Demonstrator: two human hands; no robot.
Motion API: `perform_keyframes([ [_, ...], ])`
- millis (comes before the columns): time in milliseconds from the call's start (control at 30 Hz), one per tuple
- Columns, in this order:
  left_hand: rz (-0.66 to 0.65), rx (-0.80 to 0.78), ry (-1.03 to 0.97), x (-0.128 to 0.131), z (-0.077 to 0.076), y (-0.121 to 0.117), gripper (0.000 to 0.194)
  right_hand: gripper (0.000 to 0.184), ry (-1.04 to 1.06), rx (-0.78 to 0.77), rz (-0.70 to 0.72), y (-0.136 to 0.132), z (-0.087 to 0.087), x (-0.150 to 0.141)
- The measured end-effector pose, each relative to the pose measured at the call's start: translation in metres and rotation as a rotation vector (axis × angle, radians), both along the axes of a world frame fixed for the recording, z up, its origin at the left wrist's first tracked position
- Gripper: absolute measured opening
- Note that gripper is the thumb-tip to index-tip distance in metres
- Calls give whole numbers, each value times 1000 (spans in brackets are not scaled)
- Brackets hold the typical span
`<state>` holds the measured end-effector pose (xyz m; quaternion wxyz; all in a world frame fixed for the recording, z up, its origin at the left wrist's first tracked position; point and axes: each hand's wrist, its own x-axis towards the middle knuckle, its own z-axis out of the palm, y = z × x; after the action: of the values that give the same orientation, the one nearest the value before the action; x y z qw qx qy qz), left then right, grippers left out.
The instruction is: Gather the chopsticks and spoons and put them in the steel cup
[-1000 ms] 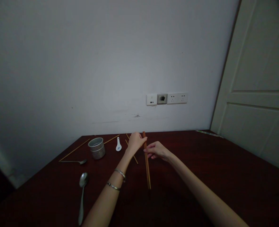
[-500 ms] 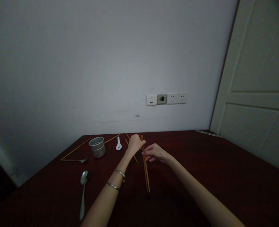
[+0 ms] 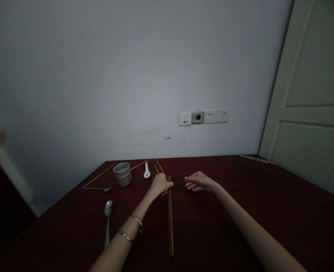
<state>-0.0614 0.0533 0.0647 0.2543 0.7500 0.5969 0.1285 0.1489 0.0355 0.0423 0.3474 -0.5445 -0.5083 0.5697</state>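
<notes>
My left hand [image 3: 160, 183] is closed around the upper end of a pair of wooden chopsticks [image 3: 170, 223], whose long ends point toward me. To the right, apart from the chopsticks, my right hand [image 3: 200, 182] hovers over the table with loosely bent fingers and nothing in it. Other loose chopsticks [image 3: 160, 166] lie just beyond my left hand and are partly covered by it. A white soup spoon [image 3: 146, 171] rests to the left of them.
On the left of the dark red table [image 3: 226, 226] stand a grey metal cup [image 3: 123, 176], a metal spoon [image 3: 108, 211] partly behind my left forearm, and a smaller spoon [image 3: 106, 189]. More chopsticks [image 3: 99, 176] lie near the left edge. Wall sockets [image 3: 216, 116] are at the back.
My right hand has let go of the chopsticks and moved right. My left hand has brought the pair closer to me. The view has shifted slightly.
</notes>
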Motion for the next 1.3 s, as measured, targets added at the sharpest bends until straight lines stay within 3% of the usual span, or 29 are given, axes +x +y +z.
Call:
perform_keyframes([
  [233,-16,-62,-1,-22,-15,-6,23,36,22,-34,-118,6,-16,21],
  [400,-37,-67,26,-5,-20,-14,23,32,68,-30,-214,8,-20,31],
  [667,-96,-21,74,29,-15,-22,24,30,79,8,-225,8,-24,34],
  [867,-49,157,236,34,-23,-22,30,21,60,11,-230,2,-17,30],
  [1300,-163,193,319,32,-20,-25,27,20,52,26,-226,0,-16,30],
])
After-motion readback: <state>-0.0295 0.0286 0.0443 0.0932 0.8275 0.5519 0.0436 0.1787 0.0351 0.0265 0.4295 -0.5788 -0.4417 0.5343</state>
